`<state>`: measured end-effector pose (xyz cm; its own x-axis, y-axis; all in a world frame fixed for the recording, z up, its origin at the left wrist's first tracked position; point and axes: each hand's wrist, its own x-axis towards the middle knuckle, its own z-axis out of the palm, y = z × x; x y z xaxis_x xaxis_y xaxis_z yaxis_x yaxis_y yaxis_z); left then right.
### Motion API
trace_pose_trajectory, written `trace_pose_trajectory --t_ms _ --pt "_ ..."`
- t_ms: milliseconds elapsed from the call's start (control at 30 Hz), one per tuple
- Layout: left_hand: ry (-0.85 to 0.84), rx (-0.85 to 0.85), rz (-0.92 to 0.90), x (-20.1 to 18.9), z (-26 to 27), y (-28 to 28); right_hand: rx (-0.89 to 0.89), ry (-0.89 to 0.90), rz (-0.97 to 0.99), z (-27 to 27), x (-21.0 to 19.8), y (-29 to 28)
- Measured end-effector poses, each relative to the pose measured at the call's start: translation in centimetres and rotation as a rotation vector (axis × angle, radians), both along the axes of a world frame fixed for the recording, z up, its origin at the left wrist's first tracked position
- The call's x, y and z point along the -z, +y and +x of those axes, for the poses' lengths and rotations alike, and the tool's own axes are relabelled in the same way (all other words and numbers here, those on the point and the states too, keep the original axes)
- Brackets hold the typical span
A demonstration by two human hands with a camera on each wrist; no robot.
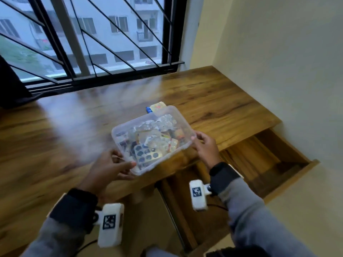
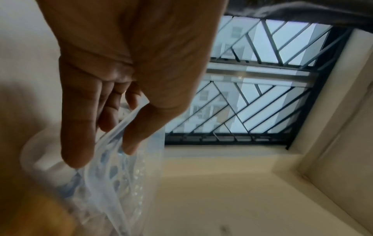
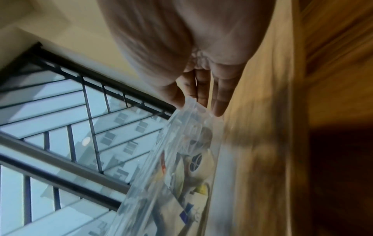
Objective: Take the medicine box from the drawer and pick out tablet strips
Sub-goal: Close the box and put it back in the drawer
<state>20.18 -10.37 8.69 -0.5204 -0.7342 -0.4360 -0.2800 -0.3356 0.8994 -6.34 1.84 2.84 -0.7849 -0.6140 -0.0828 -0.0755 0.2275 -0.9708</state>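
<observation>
A clear plastic medicine box (image 1: 142, 117) without a lid sits between my two hands over the front edge of the wooden desk (image 1: 213, 101). It holds several tablet strips, including a blue-blister strip (image 1: 148, 154) and silver foil ones (image 1: 163, 121). My left hand (image 1: 130, 168) grips the near left corner, thumb over the rim and fingers underneath. My right hand (image 1: 196, 140) pinches the right corner. The left wrist view shows the left hand (image 2: 101, 153) on the box (image 2: 113, 183). In the right wrist view the right hand (image 3: 196, 105) holds the box rim (image 3: 181, 159).
The wooden drawer (image 1: 269, 160) stands pulled out at the right, below the desk top. A small blue and yellow pack (image 1: 156, 107) lies on the desk just behind the box. A barred window (image 1: 92, 43) lines the far edge. A wall (image 1: 278, 62) bounds the right.
</observation>
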Motion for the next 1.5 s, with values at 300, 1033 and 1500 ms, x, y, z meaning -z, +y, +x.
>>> trace_pose_trajectory --t_ms 300,1033,1500 --pt "0.012 0.4 0.062 2.5 -13.2 12.6 0.268 -0.097 0.032 -8.1 -0.2 19.3" --pt "-0.382 0.348 0.066 11.7 -21.5 17.5 -0.14 0.005 0.77 -19.6 5.6 20.4" --pt "-0.39 0.57 -0.368 9.4 -20.3 20.2 -0.534 0.115 0.495 -16.8 1.0 24.4"
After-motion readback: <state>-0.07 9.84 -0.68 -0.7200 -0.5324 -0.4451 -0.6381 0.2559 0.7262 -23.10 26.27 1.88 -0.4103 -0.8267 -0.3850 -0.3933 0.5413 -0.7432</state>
